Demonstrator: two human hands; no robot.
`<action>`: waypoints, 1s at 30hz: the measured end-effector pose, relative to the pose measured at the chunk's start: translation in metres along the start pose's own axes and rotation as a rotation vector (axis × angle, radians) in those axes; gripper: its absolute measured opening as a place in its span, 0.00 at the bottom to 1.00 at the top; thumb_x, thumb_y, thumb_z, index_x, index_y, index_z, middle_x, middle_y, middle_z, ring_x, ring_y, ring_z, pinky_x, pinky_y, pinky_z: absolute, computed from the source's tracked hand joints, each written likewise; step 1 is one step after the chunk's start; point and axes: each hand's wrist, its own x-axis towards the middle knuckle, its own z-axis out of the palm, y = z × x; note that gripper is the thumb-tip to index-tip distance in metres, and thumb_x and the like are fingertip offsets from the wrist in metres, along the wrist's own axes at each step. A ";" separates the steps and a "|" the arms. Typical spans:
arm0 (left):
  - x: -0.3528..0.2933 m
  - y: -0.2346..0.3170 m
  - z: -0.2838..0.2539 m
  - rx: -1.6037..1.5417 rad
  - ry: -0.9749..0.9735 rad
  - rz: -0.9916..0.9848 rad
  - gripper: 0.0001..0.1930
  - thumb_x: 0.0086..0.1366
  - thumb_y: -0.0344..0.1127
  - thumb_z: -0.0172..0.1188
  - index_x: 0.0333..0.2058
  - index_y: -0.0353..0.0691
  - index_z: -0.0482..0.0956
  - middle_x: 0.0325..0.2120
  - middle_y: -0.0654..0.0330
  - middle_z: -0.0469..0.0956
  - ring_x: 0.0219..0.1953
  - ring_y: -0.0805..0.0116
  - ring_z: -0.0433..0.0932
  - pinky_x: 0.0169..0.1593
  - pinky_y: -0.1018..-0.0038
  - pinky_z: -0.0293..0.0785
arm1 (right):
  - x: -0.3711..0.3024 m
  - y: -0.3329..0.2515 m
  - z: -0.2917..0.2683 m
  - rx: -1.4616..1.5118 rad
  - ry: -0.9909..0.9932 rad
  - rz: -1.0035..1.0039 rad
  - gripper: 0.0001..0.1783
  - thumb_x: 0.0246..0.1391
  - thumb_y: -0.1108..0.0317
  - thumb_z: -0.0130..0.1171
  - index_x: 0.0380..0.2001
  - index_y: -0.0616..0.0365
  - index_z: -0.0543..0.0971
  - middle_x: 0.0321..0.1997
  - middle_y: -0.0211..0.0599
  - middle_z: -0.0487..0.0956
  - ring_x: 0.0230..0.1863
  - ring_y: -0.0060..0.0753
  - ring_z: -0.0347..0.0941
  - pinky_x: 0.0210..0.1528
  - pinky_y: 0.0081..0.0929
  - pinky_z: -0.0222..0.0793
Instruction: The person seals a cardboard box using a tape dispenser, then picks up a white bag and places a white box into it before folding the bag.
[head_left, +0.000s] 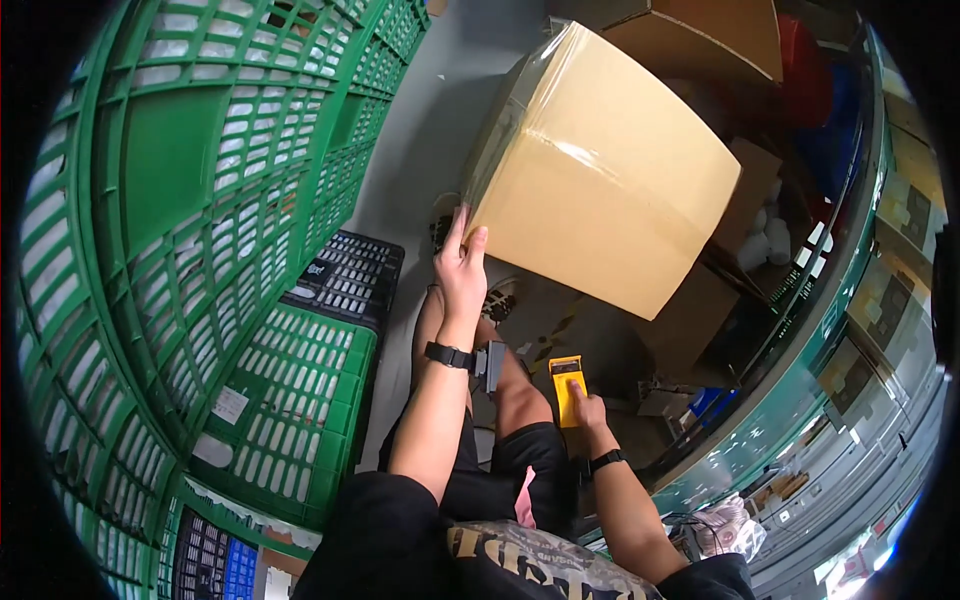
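Observation:
A large brown cardboard box (610,170) with clear tape across its top and down its left side stands tilted in front of me. My left hand (461,268) grips its near left corner, with the fingers along the taped side and the thumb at the edge. What bears the box's weight is hidden. Low and to the right, apart from the box, my right hand (588,408) is closed around a flat yellow handheld tool (567,388) with a dark slot at its far end. The thumb lies on the tool's face; its exact kind cannot be told.
Green slatted crates (170,160) are stacked high on my left, with a lower green crate (300,390) and a black crate (350,270) beside my legs. Another open cardboard box (690,40) stands behind. A long metal-edged bench (800,400) curves along my right.

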 end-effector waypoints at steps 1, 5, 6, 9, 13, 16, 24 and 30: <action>0.000 0.003 0.002 -0.047 0.015 0.001 0.26 0.72 0.42 0.54 0.62 0.30 0.67 0.60 0.51 0.72 0.61 0.63 0.70 0.63 0.70 0.63 | -0.002 -0.002 -0.002 -0.040 0.000 -0.010 0.47 0.53 0.30 0.55 0.43 0.77 0.79 0.43 0.58 0.82 0.47 0.48 0.80 0.48 0.35 0.72; -0.004 0.020 0.013 -0.422 0.111 -0.187 0.25 0.74 0.42 0.49 0.62 0.29 0.66 0.62 0.52 0.69 0.63 0.64 0.67 0.67 0.71 0.58 | -0.006 -0.007 -0.003 -0.068 0.009 -0.038 0.49 0.52 0.28 0.52 0.41 0.76 0.81 0.41 0.60 0.82 0.46 0.52 0.80 0.47 0.37 0.73; -0.003 0.020 0.017 -0.424 0.109 -0.188 0.25 0.74 0.42 0.49 0.62 0.29 0.66 0.62 0.52 0.69 0.63 0.64 0.67 0.67 0.71 0.58 | -0.005 -0.007 -0.004 -0.064 0.013 -0.046 0.49 0.52 0.27 0.51 0.40 0.75 0.81 0.39 0.61 0.82 0.45 0.54 0.80 0.47 0.38 0.73; 0.002 0.012 0.028 -0.508 0.161 -0.175 0.25 0.75 0.41 0.47 0.63 0.28 0.64 0.64 0.51 0.65 0.66 0.65 0.63 0.68 0.71 0.56 | -0.006 -0.012 -0.009 -0.039 0.020 -0.032 0.49 0.52 0.28 0.52 0.40 0.75 0.81 0.39 0.60 0.82 0.45 0.53 0.80 0.47 0.37 0.73; 0.019 -0.008 0.018 -0.514 0.149 -0.288 0.25 0.75 0.39 0.47 0.63 0.28 0.64 0.65 0.50 0.64 0.66 0.63 0.63 0.68 0.69 0.57 | -0.020 -0.032 -0.015 -0.011 -0.011 0.002 0.47 0.53 0.30 0.55 0.43 0.76 0.80 0.42 0.58 0.82 0.46 0.49 0.80 0.48 0.35 0.73; 0.032 -0.013 0.009 -0.520 0.136 -0.391 0.24 0.74 0.36 0.47 0.63 0.28 0.63 0.65 0.48 0.63 0.67 0.60 0.62 0.68 0.67 0.58 | -0.036 -0.043 -0.023 0.023 -0.044 0.004 0.46 0.54 0.32 0.56 0.45 0.77 0.79 0.44 0.57 0.82 0.48 0.46 0.79 0.49 0.34 0.73; 0.012 0.070 0.044 0.691 0.151 0.294 0.33 0.68 0.44 0.58 0.64 0.28 0.61 0.64 0.39 0.60 0.65 0.46 0.64 0.66 0.61 0.60 | -0.026 -0.032 -0.032 0.113 -0.052 -0.019 0.44 0.56 0.35 0.57 0.44 0.78 0.78 0.43 0.52 0.82 0.46 0.42 0.80 0.48 0.31 0.73; 0.046 0.091 0.021 0.522 -0.283 -0.241 0.46 0.61 0.50 0.65 0.67 0.29 0.52 0.64 0.33 0.58 0.65 0.39 0.60 0.65 0.59 0.62 | -0.027 -0.036 -0.028 0.215 -0.085 0.028 0.42 0.56 0.36 0.58 0.44 0.77 0.79 0.42 0.50 0.82 0.43 0.40 0.80 0.47 0.30 0.73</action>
